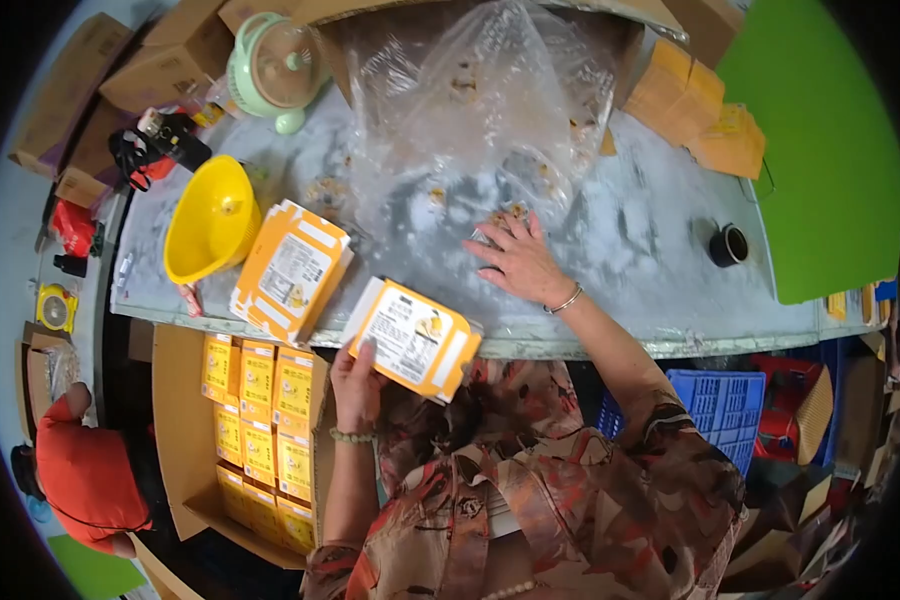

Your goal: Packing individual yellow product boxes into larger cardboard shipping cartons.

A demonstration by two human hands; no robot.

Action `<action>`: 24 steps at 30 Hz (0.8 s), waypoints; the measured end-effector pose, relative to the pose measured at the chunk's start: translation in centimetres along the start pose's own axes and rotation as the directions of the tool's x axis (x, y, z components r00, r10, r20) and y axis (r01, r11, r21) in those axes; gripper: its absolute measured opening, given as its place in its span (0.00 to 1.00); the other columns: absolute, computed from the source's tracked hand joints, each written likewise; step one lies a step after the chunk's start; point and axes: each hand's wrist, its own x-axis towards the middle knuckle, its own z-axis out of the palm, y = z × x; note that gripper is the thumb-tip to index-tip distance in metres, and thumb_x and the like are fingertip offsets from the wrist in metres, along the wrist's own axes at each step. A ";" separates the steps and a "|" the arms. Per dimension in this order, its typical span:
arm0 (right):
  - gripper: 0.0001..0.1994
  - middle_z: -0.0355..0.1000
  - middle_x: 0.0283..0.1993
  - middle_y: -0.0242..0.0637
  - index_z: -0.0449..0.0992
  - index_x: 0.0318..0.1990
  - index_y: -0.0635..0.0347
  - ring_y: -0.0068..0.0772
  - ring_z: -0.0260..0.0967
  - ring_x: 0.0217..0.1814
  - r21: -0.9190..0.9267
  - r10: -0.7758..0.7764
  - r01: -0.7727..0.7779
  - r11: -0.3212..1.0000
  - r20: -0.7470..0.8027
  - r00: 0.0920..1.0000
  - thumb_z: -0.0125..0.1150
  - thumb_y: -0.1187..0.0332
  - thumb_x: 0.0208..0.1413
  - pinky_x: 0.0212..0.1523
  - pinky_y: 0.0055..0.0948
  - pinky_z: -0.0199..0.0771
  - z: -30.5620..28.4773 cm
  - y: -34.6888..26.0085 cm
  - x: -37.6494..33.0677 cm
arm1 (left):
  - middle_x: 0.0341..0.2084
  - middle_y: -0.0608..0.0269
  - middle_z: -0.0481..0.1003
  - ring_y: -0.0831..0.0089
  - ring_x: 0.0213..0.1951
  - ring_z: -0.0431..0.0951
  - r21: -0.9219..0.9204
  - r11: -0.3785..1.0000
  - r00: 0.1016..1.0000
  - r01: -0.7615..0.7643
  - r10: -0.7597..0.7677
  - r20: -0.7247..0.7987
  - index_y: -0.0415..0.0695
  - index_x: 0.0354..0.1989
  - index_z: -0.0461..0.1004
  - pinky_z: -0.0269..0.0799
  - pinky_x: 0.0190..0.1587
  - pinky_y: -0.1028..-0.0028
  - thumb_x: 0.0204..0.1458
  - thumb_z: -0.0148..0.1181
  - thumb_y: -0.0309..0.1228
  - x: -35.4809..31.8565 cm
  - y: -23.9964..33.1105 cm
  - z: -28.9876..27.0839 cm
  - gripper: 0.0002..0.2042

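Note:
My left hand (356,390) grips an orange and white carton (410,338) by its lower left side, thumb on its printed face. The carton is tilted over the table's near edge, and a white flap shows at its left end. My right hand (518,262) lies on the table with its fingers spread. Its fingertips touch small clear-wrapped packets (500,226), partly hidden under them. Beyond the hand, a large clear plastic bag (470,110) spills out of a cardboard box. A stack of flat orange and white cartons (292,270) sits left of the held one.
A yellow basket (210,222) and a green-rimmed fan-like appliance (275,65) stand at the left. Below the table edge, a cardboard box (185,430) holds several yellow cartons. A dark cup (728,245) stands at the right, above blue crates (715,410). Another person (90,465) is at far left.

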 end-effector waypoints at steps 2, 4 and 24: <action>0.21 0.55 0.51 0.30 0.65 0.45 0.44 0.42 0.44 0.56 0.062 -0.034 0.036 0.997 -0.035 0.999 0.54 0.56 0.39 0.52 0.54 0.34 -1.2 -0.6 -1.7 | 0.31 0.60 0.70 0.72 0.31 0.72 -0.016 1.000 1.000 -0.002 0.002 -0.009 0.40 0.39 0.64 0.72 0.31 0.72 0.48 0.47 0.29 0.5 0.1 0.7 0.11; 0.20 0.55 0.51 0.32 0.65 0.44 0.47 0.41 0.44 0.56 0.101 -0.011 0.011 0.995 0.000 1.000 0.54 0.58 0.40 0.53 0.52 0.34 -3.0 -0.7 -3.2 | 0.32 0.60 0.70 0.70 0.33 0.73 -0.006 1.000 0.999 -0.026 0.027 0.038 0.41 0.37 0.65 0.72 0.32 0.69 0.49 0.45 0.30 0.9 0.1 0.5 0.09; 0.20 0.59 0.45 0.34 0.67 0.41 0.52 0.39 0.52 0.47 0.239 0.046 -0.036 0.970 -0.040 0.998 0.57 0.67 0.34 0.48 0.35 0.51 -2.6 -0.5 -3.7 | 0.31 0.57 0.71 0.68 0.31 0.73 -0.018 0.996 0.996 -0.088 0.088 0.012 0.40 0.36 0.65 0.74 0.30 0.69 0.50 0.44 0.31 1.3 -0.8 -0.5 0.09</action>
